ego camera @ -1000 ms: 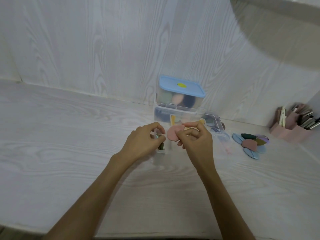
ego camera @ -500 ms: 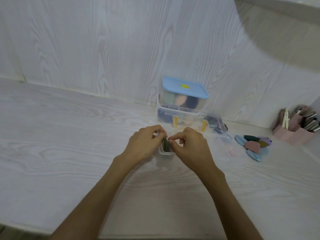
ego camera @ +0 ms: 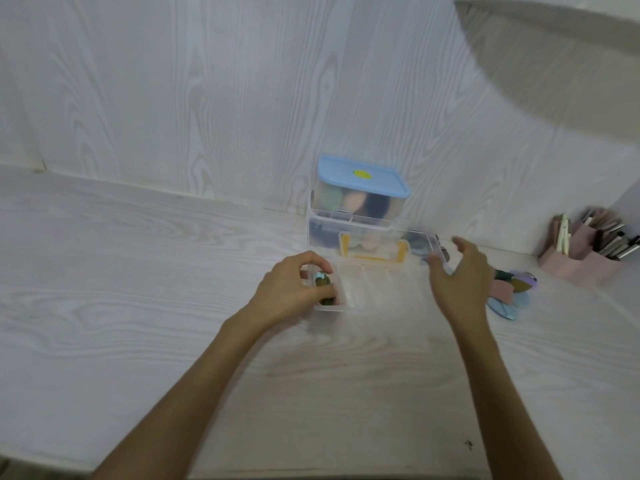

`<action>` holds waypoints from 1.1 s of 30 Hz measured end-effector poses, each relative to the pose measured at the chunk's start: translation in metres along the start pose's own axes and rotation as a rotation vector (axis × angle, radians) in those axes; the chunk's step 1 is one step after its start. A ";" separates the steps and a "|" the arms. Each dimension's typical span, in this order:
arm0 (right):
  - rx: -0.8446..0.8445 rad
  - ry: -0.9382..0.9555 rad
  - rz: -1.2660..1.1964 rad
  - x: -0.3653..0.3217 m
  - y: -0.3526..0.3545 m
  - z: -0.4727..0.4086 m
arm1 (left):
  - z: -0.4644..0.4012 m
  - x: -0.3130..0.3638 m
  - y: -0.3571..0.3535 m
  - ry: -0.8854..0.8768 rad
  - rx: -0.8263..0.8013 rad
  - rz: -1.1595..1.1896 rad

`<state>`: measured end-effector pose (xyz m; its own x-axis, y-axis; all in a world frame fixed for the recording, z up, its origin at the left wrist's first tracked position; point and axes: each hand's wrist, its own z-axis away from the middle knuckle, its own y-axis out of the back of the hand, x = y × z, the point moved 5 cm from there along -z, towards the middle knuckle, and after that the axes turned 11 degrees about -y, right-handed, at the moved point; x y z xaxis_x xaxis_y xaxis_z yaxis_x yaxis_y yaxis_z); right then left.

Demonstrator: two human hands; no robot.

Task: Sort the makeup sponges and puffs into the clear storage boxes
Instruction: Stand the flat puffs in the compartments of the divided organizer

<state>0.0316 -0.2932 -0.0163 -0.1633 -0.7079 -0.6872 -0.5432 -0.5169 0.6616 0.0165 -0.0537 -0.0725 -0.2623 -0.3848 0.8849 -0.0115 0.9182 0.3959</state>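
Observation:
A clear divided tray (ego camera: 360, 292) lies in front of a clear storage box (ego camera: 367, 237) with yellow clasps. My left hand (ego camera: 294, 292) curls over the tray's left compartment and pinches the dark green puffs (ego camera: 322, 287) standing on edge there. My right hand (ego camera: 460, 275) hovers with spread fingers over the tray's right end, holding nothing. A pile of loose puffs (ego camera: 509, 292), pink, blue, green and purple, lies on the table just right of that hand. Behind stands a blue-lidded box (ego camera: 362, 192) with sponges inside.
A pink organiser (ego camera: 585, 254) with pens and brushes stands at the far right against a wall. The wood-grain wall rises directly behind the boxes. White table surface stretches wide to the left and toward me.
My right hand put the pink puff into the left compartment, let go and swung right toward the loose pile. My left hand stayed on the puffs in the tray.

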 end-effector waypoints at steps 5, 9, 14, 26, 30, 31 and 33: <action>-0.373 -0.347 0.057 0.038 -0.011 -0.038 | 0.005 0.000 -0.002 -0.054 0.014 0.032; -0.391 -0.397 0.056 0.042 -0.011 -0.053 | 0.014 0.006 -0.003 -0.159 0.027 0.026; -0.304 -0.231 -0.373 0.044 -0.005 -0.045 | 0.010 0.003 -0.002 -0.145 0.052 0.066; -0.269 -0.210 -0.464 0.031 -0.039 -0.099 | -0.048 -0.022 0.000 -0.022 0.258 0.432; -0.339 -0.268 -0.531 0.044 -0.046 -0.108 | -0.057 -0.030 -0.006 -0.012 0.353 0.568; -0.326 -0.263 -0.508 0.053 -0.042 -0.113 | -0.057 -0.031 -0.006 -0.016 0.363 0.575; -0.290 -0.221 -0.304 0.074 -0.030 -0.124 | -0.058 -0.036 -0.007 -0.009 0.368 0.562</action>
<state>0.1378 -0.3894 -0.0495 -0.2210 -0.4005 -0.8893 -0.3468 -0.8200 0.4554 0.0816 -0.0516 -0.0925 -0.3322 0.1608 0.9294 -0.1983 0.9514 -0.2355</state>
